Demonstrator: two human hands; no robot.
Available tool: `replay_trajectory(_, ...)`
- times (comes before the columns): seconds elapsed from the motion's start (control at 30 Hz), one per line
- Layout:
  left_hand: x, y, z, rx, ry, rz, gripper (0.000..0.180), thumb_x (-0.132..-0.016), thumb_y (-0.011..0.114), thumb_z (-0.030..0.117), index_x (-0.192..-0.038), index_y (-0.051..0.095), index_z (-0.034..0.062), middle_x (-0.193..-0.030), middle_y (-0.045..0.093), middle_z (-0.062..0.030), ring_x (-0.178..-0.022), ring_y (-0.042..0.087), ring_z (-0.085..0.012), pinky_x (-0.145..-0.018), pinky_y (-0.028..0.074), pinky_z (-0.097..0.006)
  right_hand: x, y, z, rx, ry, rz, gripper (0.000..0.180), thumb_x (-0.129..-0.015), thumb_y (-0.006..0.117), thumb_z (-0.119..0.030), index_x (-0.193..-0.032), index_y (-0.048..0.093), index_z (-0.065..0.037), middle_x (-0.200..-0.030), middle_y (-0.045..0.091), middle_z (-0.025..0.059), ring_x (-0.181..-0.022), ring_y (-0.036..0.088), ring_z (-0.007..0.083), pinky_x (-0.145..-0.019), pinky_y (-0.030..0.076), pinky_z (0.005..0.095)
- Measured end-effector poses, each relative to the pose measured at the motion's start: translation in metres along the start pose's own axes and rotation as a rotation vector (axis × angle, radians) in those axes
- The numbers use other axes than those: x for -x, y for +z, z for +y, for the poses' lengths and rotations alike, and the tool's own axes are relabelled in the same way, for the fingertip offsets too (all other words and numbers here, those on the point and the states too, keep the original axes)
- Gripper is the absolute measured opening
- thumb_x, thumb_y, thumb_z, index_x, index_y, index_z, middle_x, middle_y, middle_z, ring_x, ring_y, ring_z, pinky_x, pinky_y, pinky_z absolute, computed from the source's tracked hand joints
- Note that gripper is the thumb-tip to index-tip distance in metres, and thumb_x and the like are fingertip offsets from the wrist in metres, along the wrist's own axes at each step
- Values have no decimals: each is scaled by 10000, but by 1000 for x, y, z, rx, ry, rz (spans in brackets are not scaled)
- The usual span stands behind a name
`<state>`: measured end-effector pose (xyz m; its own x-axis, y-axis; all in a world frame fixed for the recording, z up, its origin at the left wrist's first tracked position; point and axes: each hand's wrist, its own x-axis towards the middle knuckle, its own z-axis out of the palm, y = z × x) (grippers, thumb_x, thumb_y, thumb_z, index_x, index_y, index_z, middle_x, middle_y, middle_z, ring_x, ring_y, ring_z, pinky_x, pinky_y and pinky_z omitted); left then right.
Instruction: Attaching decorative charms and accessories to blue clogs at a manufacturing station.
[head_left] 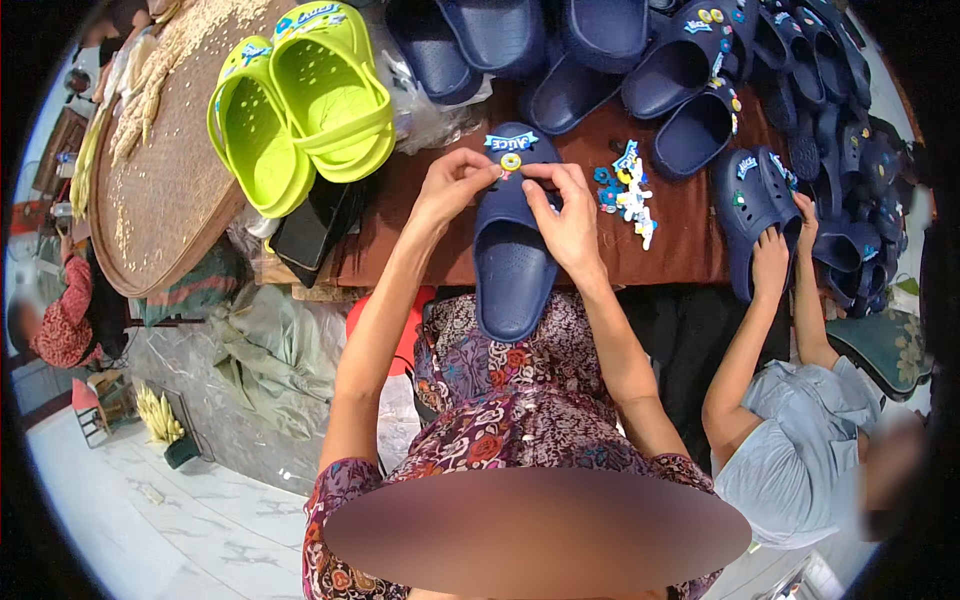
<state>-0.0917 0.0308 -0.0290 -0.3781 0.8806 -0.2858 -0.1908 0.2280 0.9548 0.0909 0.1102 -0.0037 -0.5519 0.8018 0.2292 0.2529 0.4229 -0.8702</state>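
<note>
In front of me a navy clog (512,270) points away, its heel reaching past the table edge. Its toe bears a blue-and-white lettered charm and a yellow ring-shaped charm (511,161). My left hand (456,186) comes from the left and pinches a small shoe charm (506,173) just below the yellow one. From the right, my right hand (570,212) has thumb and forefinger closed together at the clog's upper; whatever lies between them is hidden. Loose white, blue and yellow charms (632,198) lie on the table beside it.
Lime-green clogs (330,105) stand left on a dark box (312,235), near a round tray (165,190) with pale kernels. Many navy clogs (592,85) line the back and right of the brown table (670,250). At right, another person's hands (775,255) handle navy clogs (755,205).
</note>
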Motion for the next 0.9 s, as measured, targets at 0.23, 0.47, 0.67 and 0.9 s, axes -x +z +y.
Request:
replay_trajectory(0.23, 42, 14, -3, 7, 71, 192, 191, -964, 709, 214, -1101, 695, 81, -893, 674, 14, -748, 610, -51, -574, 491, -210, 33, -8, -7, 80, -73, 29, 220, -962, 657, -179, -1143, 690, -58, -1152, 573, 161, -1117, 555, 343, -986, 432, 436)
replay_trajectory(0.47, 56, 11, -14, -103, 215, 294, 229, -979, 678, 178, -1170, 717, 59, -1046, 671, -23, -912, 623, -96, -716, 510, -237, 29, -2, -12, 63, -74, 10, 212, -950, 662, -180, -1123, 695, -63, -1156, 585, 172, -1109, 562, 349, -984, 439, 445)
replay_trajectory(0.67, 64, 12, -11, -69, 192, 302, 228, -982, 668, 167, -1170, 716, 47, -1116, 659, -21, -917, 618, -92, -707, 507, -237, -2, -28, 25, 169, -89, 88, 175, -908, 672, -132, -1067, 695, -64, -1031, 642, 150, -1023, 612, 347, -901, 479, 429)
replay_trajectory(0.9, 70, 15, -7, -21, 170, 288, 210, -988, 651, 144, -1168, 712, 54, -1084, 661, -11, -814, 603, -53, -558, 476, -198, -43, -55, 92, 655, -57, 242, 265, -914, 640, -138, -1170, 662, -78, -1127, 612, 160, -1068, 587, 373, -891, 451, 506)
